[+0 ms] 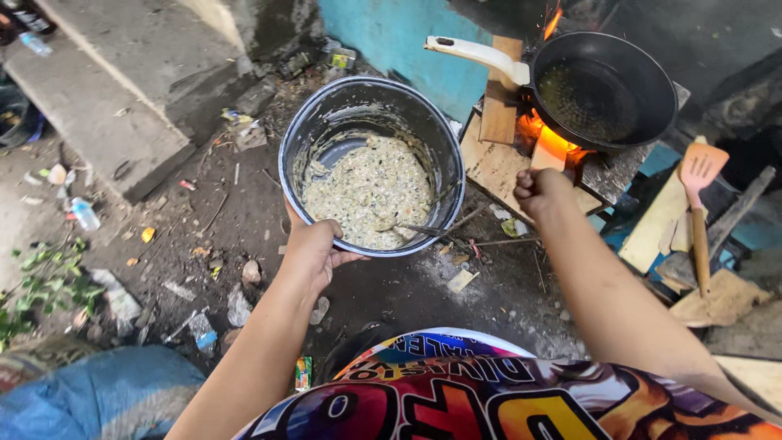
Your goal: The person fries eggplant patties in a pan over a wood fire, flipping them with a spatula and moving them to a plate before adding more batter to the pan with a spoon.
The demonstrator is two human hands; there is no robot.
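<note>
- I see my L hand (314,248) gripping the near rim of a dark metal pot (371,163), thumb over the edge, fingers underneath; pot is held up off the ground, tilted toward the cam.
- Pot holds a pale, lumpy batter (371,191) w/ green flecks, filling the lower half; a spoon (415,228) rests in it near the R-side wall.
- My R hand (538,187) is closed in a fist, reaching toward the fire; can't tell if it pinches anything, fingers face away from me.
- Just beyond the R hand: flames (550,138) under a black frying pan (603,90) w/ a cream handle (481,55) pointing L. Pan has a thin film of oil inside.
- Pan sits over wood pieces (498,98) and a flat board (497,167).
- Orange slotted spatula (700,204) lies on scrap boards, R of the pan, well apart from both hands.
- Ground below the pot is dirt w/ litter; a plastic bottle (84,214) lies far L.
- Blue wall (407,37) behind the pot.
</note>
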